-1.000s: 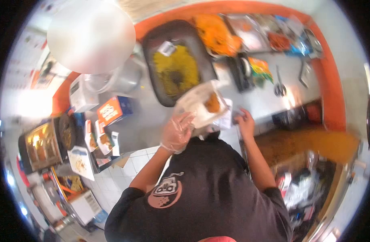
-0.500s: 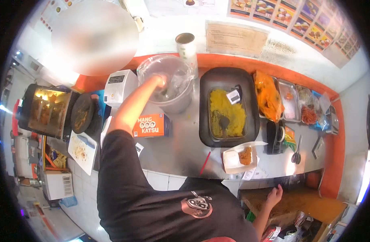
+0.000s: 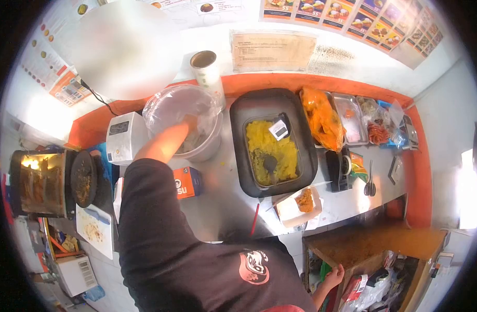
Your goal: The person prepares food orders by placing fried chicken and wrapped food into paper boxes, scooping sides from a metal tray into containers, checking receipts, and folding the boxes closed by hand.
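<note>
Clock face set on the head view, 12 toward the wall. Your left hand (image 3: 190,124) is down inside the lined bucket (image 3: 210,145), at 10 o'clock from centre; the film blurs it, so cannot tell whether its fingers are spread or pinching. Your right hand (image 3: 334,275) hangs at 5 o'clock, fingers loosely curled, nothing visible in it.

Risks, as judged: the liner (image 3: 163,99) may slip inward if your wrist drags its edge; the bucket could tip if your forearm levers on the rim, knocking the can (image 3: 211,83) at its 1 o'clock. Your sleeve could shove the carton (image 3: 186,188) at its 6. Food box (image 3: 286,212), at the tray's (image 3: 242,169) 5 o'clock, sits open near the counter edge: a torso bump could spill it.
</note>
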Available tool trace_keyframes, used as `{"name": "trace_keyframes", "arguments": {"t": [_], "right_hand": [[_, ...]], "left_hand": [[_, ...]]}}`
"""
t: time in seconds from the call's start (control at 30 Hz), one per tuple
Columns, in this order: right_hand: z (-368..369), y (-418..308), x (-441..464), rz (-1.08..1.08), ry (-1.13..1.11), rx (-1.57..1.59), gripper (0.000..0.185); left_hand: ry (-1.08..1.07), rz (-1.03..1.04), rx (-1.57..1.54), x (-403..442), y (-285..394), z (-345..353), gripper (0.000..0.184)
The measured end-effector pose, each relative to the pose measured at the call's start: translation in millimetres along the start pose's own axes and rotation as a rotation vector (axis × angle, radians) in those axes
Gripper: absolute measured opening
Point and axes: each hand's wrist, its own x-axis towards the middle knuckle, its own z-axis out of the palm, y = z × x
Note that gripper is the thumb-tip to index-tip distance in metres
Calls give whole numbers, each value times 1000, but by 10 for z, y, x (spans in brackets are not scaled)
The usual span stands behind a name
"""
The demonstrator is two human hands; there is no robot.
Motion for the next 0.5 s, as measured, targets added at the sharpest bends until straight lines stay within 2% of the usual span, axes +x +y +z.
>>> {"name": "trace_keyframes", "arguments": {"t": [0.07,0.2,0.3,0.37,0.5], "right_hand": [[34,-49,-69,24,-12,21,30],[206,-82,52,-64,11,38,29],[322,-251,202,-57,-74,61,29],[402,-230,405,-77,-155,119,29],[562,-370,658,-133,-240,142,30]], "left_hand": [[88,-31,-283,141,-211,-14,37],[218,-25,-1597,93,-525,-540,33],[319,-2,-521,-1674,692,-2175,42],[379,-59,-692,-2237,887,-2513,39],[644,-28,-775,-2582,834,-2484,32]]}}
